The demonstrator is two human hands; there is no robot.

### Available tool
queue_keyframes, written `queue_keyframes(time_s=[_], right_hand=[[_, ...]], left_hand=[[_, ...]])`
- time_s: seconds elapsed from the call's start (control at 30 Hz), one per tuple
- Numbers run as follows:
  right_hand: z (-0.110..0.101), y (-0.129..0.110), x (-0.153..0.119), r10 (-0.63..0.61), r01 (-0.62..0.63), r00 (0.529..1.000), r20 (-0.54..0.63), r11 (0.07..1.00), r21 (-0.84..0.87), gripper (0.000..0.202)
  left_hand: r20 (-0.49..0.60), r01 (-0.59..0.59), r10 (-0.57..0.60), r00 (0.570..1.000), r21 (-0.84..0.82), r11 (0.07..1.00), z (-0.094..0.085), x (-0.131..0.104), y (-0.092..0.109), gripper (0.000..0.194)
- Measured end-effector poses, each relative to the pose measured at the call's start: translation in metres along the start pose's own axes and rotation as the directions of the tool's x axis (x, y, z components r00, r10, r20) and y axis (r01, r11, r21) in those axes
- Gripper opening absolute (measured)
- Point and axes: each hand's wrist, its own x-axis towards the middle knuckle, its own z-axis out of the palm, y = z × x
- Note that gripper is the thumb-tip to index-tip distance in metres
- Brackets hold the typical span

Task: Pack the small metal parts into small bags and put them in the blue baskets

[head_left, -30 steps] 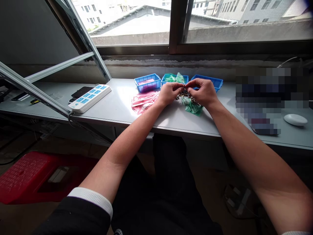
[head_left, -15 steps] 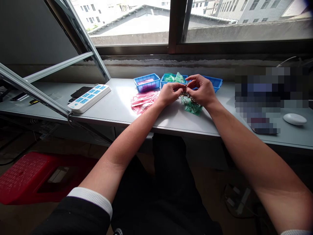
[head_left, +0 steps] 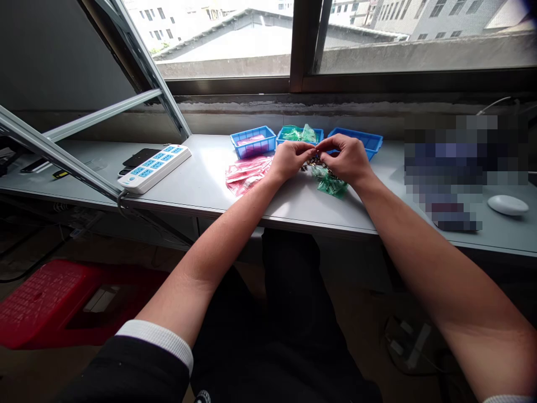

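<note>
Left hand point(head_left: 289, 160) and right hand point(head_left: 346, 159) come together over the pale grey, flat-topped table point(head_left: 289, 204), fingertips meeting or nearly so; whether either pinches anything cannot be told, as the fingers cover the spot. Should a small piece be between them, a loose grip could drop it out of sight. On the near side of the right hand lie crumpled, see-through green plastic packets point(head_left: 331, 186); a low wrist could drag them toward the table's front edge. Just beyond, partly hidden beneath the hands, sits a heap of small, brassy and dark metallic pieces point(head_left: 312, 161), seemingly against the green plastic; a brushing knuckle might scatter them or lodge some in its folds. Off the left hand's outer side, flat pink plastic packets point(head_left: 248, 172) overlap loosely and look slick enough to slide if nudged. Farthest back stand a blue plastic basket holding pink packets point(head_left: 257, 148), a blue plastic basket with green packets poking above its rim point(head_left: 279, 140), where a knock could tip one out, and a deeper-blue plastic basket point(head_left: 375, 146) behind the right hand.
</note>
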Motion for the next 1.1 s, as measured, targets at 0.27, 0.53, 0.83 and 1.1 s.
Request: queue_keyframes(time_s=[0.27, 0.53, 0.83, 1.1], right_hand=[[-0.003, 0.010, 0.004, -0.007, 0.006, 1.000, -0.028, 0.999, -0.034, 0.016], [-0.003, 0.007, 0.003, 0.027, -0.027, 0.999, -0.035, 1.000, -0.007, 0.023], [-0.014, 0.074, 0.034, 0.430, -0.313, 0.847, -0.313, 0.879, 0.359, 0.037], [-0.009, 0.081, 0.033, 0.345, -0.258, 0.904, -0.252, 0.911, 0.321, 0.054]], left_hand=[[-0.018, -0.015, 0.016, 1.000, 0.062, 0.998, 0.003, 0.000, 0.001, 0.022], [-0.024, -0.063, 0.063, 0.998, -0.023, 0.998, 0.006, 0.002, 0.001, 0.041], [0.357, -0.268, 0.194, 0.914, 0.173, 0.948, 0.006, -0.013, 0.019, 0.047], [0.352, -0.227, 0.154, 0.923, 0.175, 0.958, 0.007, -0.012, 0.017, 0.046]])
